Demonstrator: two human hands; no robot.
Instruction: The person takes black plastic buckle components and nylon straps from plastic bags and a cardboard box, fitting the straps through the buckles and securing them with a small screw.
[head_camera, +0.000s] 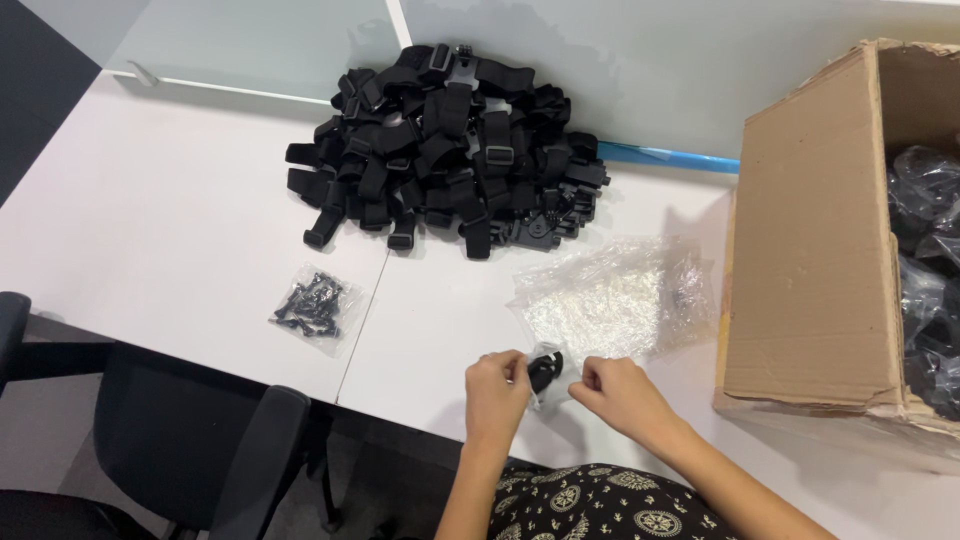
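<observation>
Both hands meet at the near edge of the white table (180, 230). My left hand (497, 388) and my right hand (617, 388) pinch the two sides of a small clear plastic bag (550, 378) that has a black plastic part inside. Just beyond them lies a heap of empty clear plastic bags (612, 298). A big pile of black straps and buckles (450, 150) sits further back at the middle of the table.
A small clear bag of black screws or small parts (315, 305) lies left of my hands. An open cardboard box (830, 250) with black bagged items stands at the right. A black office chair (200, 440) is under the table's left front.
</observation>
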